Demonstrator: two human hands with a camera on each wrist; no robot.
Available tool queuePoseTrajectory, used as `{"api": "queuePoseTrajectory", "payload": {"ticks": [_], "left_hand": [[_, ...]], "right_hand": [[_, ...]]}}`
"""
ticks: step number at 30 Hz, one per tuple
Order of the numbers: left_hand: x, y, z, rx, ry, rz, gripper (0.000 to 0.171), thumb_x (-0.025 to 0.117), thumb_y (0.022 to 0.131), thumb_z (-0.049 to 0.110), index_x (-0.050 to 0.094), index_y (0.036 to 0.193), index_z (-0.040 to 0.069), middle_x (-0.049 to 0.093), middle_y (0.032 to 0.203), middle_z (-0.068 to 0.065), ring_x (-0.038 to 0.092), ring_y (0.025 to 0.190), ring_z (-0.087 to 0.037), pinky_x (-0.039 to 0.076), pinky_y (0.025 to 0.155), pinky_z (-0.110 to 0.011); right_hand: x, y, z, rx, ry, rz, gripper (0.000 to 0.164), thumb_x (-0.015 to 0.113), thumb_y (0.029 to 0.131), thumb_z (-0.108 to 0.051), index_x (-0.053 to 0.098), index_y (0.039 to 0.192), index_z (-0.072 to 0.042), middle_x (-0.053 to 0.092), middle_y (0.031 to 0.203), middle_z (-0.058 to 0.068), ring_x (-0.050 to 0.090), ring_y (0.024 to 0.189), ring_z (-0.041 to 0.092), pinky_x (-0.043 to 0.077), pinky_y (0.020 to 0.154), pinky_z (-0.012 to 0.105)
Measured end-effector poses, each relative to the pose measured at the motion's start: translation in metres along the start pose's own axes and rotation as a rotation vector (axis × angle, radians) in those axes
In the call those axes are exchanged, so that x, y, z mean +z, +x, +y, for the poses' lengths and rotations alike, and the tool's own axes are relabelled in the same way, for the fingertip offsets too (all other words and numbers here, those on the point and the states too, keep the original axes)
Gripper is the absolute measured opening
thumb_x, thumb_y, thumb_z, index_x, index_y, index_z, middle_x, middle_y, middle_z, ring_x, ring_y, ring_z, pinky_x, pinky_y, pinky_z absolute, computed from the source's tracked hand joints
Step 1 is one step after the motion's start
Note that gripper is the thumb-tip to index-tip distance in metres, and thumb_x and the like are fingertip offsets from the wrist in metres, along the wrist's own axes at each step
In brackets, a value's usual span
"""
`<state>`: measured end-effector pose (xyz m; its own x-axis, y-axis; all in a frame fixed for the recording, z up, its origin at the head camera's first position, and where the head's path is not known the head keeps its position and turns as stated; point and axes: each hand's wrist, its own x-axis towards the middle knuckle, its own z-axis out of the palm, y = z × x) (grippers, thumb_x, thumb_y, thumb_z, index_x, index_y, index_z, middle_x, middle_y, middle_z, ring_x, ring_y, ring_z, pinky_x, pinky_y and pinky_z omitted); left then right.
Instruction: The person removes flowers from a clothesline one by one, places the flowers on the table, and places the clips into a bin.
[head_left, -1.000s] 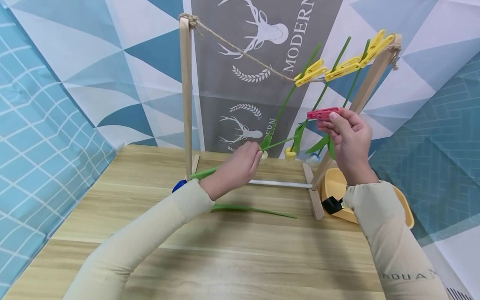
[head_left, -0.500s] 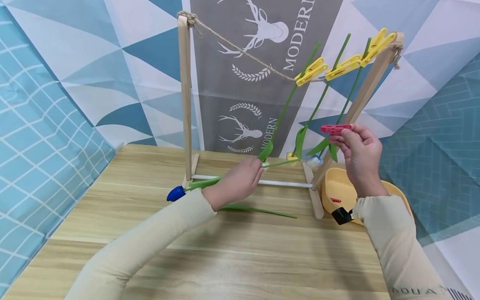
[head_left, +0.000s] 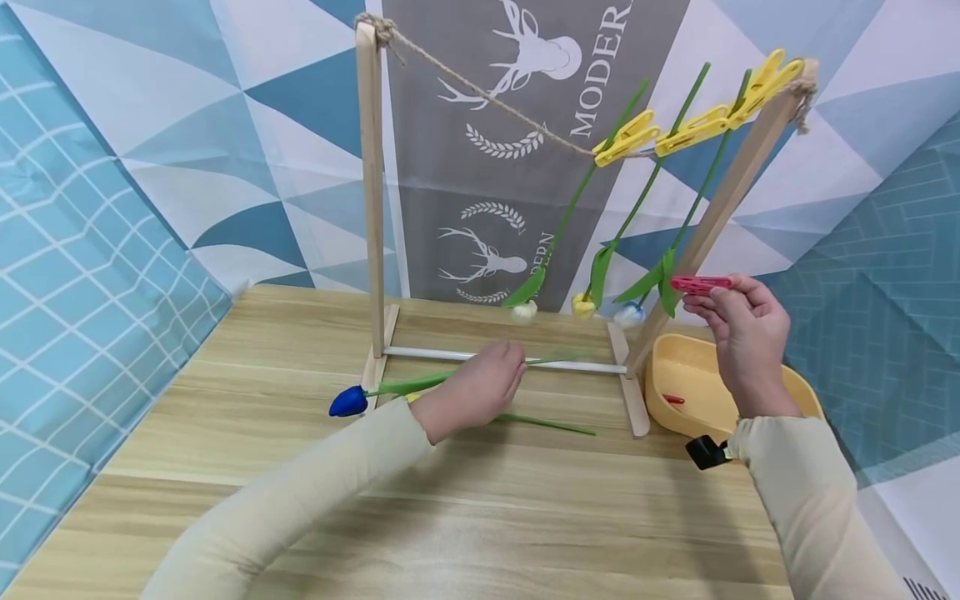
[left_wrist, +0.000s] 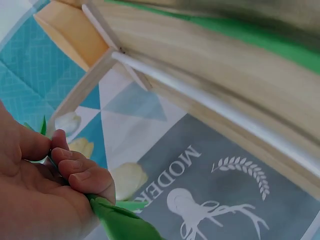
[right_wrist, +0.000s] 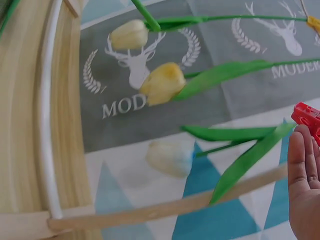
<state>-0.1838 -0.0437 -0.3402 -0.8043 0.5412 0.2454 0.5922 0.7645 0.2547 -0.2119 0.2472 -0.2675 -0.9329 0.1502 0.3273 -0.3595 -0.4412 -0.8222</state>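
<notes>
My left hand (head_left: 480, 387) grips the green stem of a blue artificial tulip (head_left: 348, 401), which lies low across the white crossbar, bloom to the left. In the left wrist view its leaf (left_wrist: 125, 222) shows below the curled fingers. My right hand (head_left: 753, 346) pinches a red clothespin (head_left: 701, 285), held near the right post. Behind it, a white tulip (head_left: 524, 312), a yellow tulip (head_left: 582, 305) and a pale blue-white tulip (head_left: 628, 314) hang bloom-down from the rope (head_left: 480, 92). Yellow clothespins (head_left: 626, 140) hold their stems.
Another green stem (head_left: 551, 425) lies on the wooden table (head_left: 480, 517), partly hidden by the left arm. A wooden stand has a left post (head_left: 372, 200), a right post (head_left: 738, 187) and a white crossbar (head_left: 427, 353). A yellow basin (head_left: 806, 392) at right contains a small red clothespin (head_left: 674, 399).
My left hand has lowered with the blue tulip, away from the hanging blooms toward the crossbar. My right hand has moved right and down, still pinching the red clothespin.
</notes>
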Motion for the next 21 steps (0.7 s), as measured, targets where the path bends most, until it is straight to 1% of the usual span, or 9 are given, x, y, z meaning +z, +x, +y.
{"api": "queuePoseTrajectory", "payload": {"ticks": [6,9,13,17,21], "left_hand": [[0.012,-0.006,0.0,-0.013,0.003,-0.036,0.021,0.035,0.1,0.015,0.051,0.094,0.003,0.048,0.079,-0.005,0.049,0.076,-0.019,0.046,0.073,-0.034],[0.018,-0.008,0.0,-0.016,0.008,-0.054,0.022,0.035,0.1,0.015,0.052,0.095,0.002,0.05,0.08,-0.005,0.05,0.077,-0.019,0.046,0.074,-0.034],[0.026,-0.011,0.001,-0.024,-0.004,-0.08,0.021,0.037,0.1,0.016,0.052,0.093,0.003,0.051,0.081,-0.006,0.053,0.079,-0.02,0.047,0.075,-0.035],[0.037,-0.015,0.002,-0.043,-0.021,-0.106,0.02,0.039,0.1,0.017,0.05,0.089,0.005,0.049,0.078,-0.004,0.052,0.075,-0.019,0.047,0.069,-0.034],[0.045,-0.018,0.002,-0.06,-0.012,-0.139,0.019,0.039,0.1,0.018,0.05,0.09,0.006,0.046,0.077,-0.003,0.047,0.071,-0.016,0.045,0.062,-0.03]], "right_hand": [[-0.02,-0.003,0.006,0.021,0.0,0.03,0.009,0.056,0.088,0.003,0.051,0.096,0.003,0.06,0.089,0.012,0.068,0.07,0.022,0.056,0.072,0.027],[-0.03,-0.004,0.009,0.052,0.018,0.057,0.008,0.056,0.089,0.002,0.051,0.095,0.002,0.063,0.087,0.012,0.068,0.069,0.022,0.056,0.071,0.028],[-0.044,-0.006,0.015,0.099,0.01,0.093,0.008,0.056,0.089,0.0,0.05,0.096,0.001,0.067,0.085,0.011,0.069,0.069,0.021,0.056,0.069,0.027],[-0.057,-0.006,0.024,0.148,-0.016,0.121,0.011,0.057,0.089,-0.003,0.05,0.097,0.0,0.069,0.085,0.01,0.068,0.068,0.02,0.056,0.069,0.027],[-0.068,-0.005,0.034,0.181,-0.038,0.164,0.011,0.058,0.089,-0.003,0.05,0.097,0.0,0.068,0.084,0.009,0.068,0.066,0.018,0.056,0.068,0.026]]}}
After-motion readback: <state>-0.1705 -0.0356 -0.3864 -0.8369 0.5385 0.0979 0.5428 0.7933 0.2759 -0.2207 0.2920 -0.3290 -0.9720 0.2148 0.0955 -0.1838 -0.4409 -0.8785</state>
